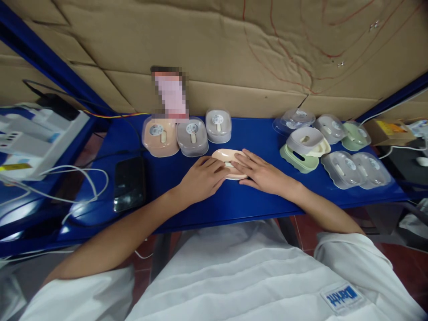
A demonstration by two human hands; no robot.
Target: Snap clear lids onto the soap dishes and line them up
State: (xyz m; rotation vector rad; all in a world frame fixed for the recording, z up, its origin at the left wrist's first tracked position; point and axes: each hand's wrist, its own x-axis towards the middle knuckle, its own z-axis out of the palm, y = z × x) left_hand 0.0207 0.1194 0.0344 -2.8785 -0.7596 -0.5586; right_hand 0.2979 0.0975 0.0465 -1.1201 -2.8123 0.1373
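Note:
A peach oval soap-box part (224, 156) lies on the blue table (240, 200) in front of me. My left hand (200, 177) rests flat on its left side with the fingers together. My right hand (259, 171) lies on its right side, fingers stretched over the part. Both hands touch the box and partly hide it. Behind it stand three closed boxes with clear lids: a peach one (159, 136), a grey one (191, 136) and another grey one (218, 125).
To the right lie several loose clear lids (339, 168) and green bases (298, 160), some stacked. A black phone (129, 183) lies at the left, by white cables (83, 178) and a white device (36, 138). Cardboard (234, 53) backs the table.

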